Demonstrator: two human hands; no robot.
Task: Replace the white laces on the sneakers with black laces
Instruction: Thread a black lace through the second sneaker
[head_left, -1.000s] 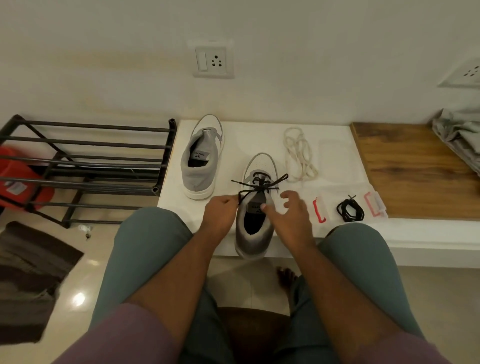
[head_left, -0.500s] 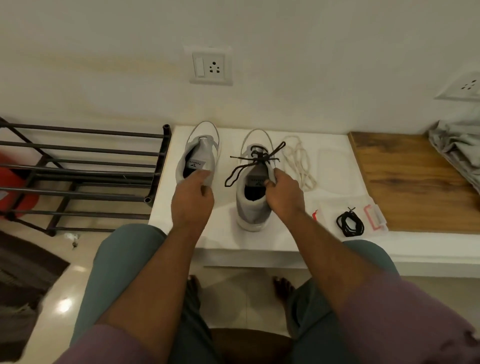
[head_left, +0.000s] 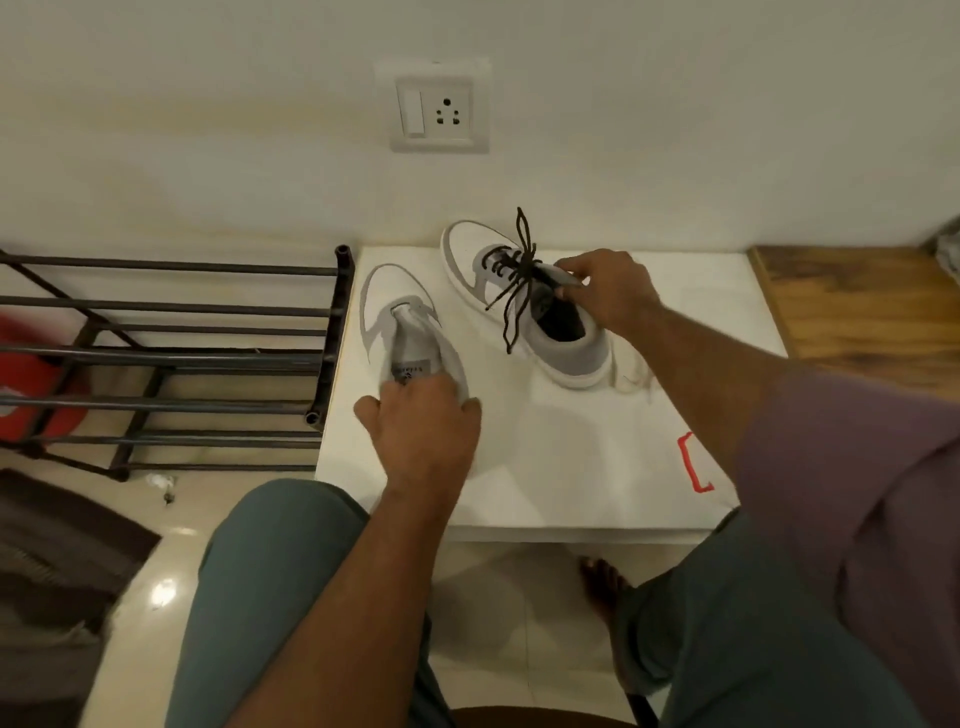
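Right hand (head_left: 608, 296) is gripping the black-laced sneaker (head_left: 530, 312) by its tongue, toe angling away-left; left hand (head_left: 421, 426) is clutching the unlaced sneaker's (head_left: 400, 322) heel, toe pointing wallward on the bench (head_left: 571, 457).

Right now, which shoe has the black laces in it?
The sneaker held by the right hand, farther back on the white table. The other sneaker, under the left hand, shows no laces.

Can't see the heel of the unlaced sneaker (head_left: 400, 332), buried under the left hand (head_left: 423, 421). White laces (head_left: 631, 376) mostly hidden right behind the laced sneaker (head_left: 519, 306). Red object (head_left: 31, 384) left of that sneaker cut off, blurry.
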